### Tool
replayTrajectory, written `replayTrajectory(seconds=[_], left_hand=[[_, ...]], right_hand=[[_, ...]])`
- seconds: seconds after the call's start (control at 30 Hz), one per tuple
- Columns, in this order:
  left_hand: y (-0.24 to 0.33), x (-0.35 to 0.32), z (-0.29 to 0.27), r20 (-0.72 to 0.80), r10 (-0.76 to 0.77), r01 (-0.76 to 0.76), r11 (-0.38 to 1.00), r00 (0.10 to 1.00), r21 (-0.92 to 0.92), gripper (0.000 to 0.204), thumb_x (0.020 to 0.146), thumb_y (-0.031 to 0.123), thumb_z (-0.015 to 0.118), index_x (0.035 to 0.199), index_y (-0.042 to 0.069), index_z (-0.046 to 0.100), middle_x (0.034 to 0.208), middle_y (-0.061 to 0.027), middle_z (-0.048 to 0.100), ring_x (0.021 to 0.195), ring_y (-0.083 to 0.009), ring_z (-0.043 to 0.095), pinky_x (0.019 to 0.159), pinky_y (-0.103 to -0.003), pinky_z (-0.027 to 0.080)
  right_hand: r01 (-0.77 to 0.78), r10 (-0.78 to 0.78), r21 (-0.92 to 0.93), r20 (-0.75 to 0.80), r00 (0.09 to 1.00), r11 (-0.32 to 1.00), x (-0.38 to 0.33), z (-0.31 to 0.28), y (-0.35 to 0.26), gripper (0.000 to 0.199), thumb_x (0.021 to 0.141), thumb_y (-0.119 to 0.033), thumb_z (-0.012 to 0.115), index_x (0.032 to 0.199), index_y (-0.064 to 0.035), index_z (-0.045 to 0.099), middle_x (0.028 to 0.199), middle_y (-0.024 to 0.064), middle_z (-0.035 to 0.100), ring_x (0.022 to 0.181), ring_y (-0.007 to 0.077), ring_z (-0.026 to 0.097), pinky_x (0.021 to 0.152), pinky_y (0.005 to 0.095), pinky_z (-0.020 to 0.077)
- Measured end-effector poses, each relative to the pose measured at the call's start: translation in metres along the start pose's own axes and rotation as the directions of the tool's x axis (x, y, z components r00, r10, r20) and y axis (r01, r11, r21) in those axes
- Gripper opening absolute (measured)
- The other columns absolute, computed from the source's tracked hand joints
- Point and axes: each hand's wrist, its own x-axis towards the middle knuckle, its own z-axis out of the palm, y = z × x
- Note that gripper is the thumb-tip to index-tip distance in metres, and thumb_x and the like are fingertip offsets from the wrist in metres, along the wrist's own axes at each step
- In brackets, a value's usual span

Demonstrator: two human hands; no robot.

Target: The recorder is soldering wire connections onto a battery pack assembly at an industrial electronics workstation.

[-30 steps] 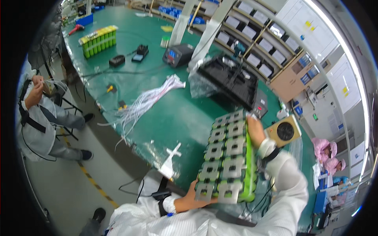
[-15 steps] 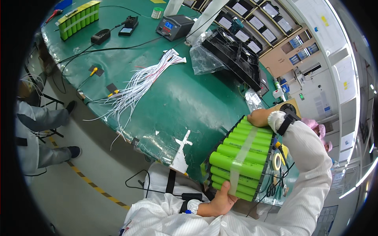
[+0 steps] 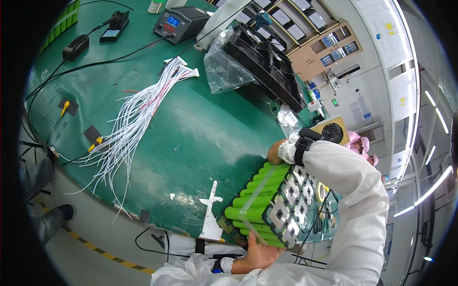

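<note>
The green battery pack (image 3: 267,207) has tipped further onto its side at the table's (image 3: 191,133) near edge, gripped between left hand (image 3: 257,257) and right hand (image 3: 275,151); a loosened grip could drop it.

A dark grey box-shaped bench instrument with a small blue-lit rectangular display (image 3: 173,21) stands at the far edge of the green table (image 3: 200,138).

A crumpled clear plastic bag (image 3: 224,71) lies on the table near its far right edge, touching the near end of a black slotted tray (image 3: 267,62).

A smaller clear plastic bag (image 3: 288,121) lies at the right edge of the table, beside a tan box with a round black fan grille (image 3: 331,131).

White rectangular sheets (image 3: 400,93) hang on the wall at the right.

White rectangular labels (image 3: 296,31) front the shelf compartments beyond the table.
</note>
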Motion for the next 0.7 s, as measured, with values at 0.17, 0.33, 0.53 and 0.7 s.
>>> replayTrajectory(seconds=[0.17,0.33,0.53,0.7], left_hand=[[0.008,-0.006,-0.006,0.249,-0.12,0.166,0.971,0.961,-0.172,0.093,0.087,0.076,0.059,0.157,0.02,0.035,0.16,-0.0052,0.041,0.147,-0.0255,0.039,0.122,-0.047,0.033],[0.03,-0.032,0.011,0.333,-0.339,0.165,0.875,0.88,0.455,0.095,0.09,0.064,0.066,0.157,0.006,0.031,0.162,-0.0143,0.035,0.151,-0.026,0.033,0.124,-0.045,0.028],[0.106,-0.111,0.106,0.577,-0.025,-0.559,-0.282,0.817,0.78,0.022,0.1,0.012,0.06,0.106,-0.004,0.073,0.099,-0.0145,0.077,0.091,-0.0281,0.075,0.082,-0.036,0.059],[0.178,-0.082,0.217,0.579,0.07,-0.137,-0.942,0.812,0.306,0.036,0.095,0.001,0.052,0.128,-0.004,0.064,0.133,-0.019,0.066,0.129,-0.0357,0.06,0.111,-0.044,0.045]], right_hand=[[0.01,-0.01,0.038,0.003,1.0,0.999,-0.033,-0.053,-0.008,0.038,0.096,-0.034,0.057,0.118,-0.0089,0.074,0.116,0.0135,0.074,0.104,0.0342,0.072,0.088,0.0504,0.0566],[0.342,0.425,0.752,-0.619,0.66,0.564,-0.18,-0.118,0.051,0.045,0.099,-0.041,0.056,0.11,-0.0019,0.074,0.091,0.0157,0.075,0.086,0.0299,0.071,0.081,0.0428,0.0555],[0.769,0.723,0.618,-0.606,0.332,0.164,-0.282,0.013,0.025,0.033,0.104,-0.025,0.058,0.112,0.0059,0.067,0.09,0.008,0.07,0.083,0.0131,0.066,0.079,0.029,0.054],[0.784,0.826,0.61,-0.381,0.415,-0.113,-0.29,0.12,-0.066,0.024,0.104,-0.016,0.057,0.114,0.0037,0.068,0.092,0.0087,0.073,0.081,0.0138,0.069,0.075,0.028,0.0551]])
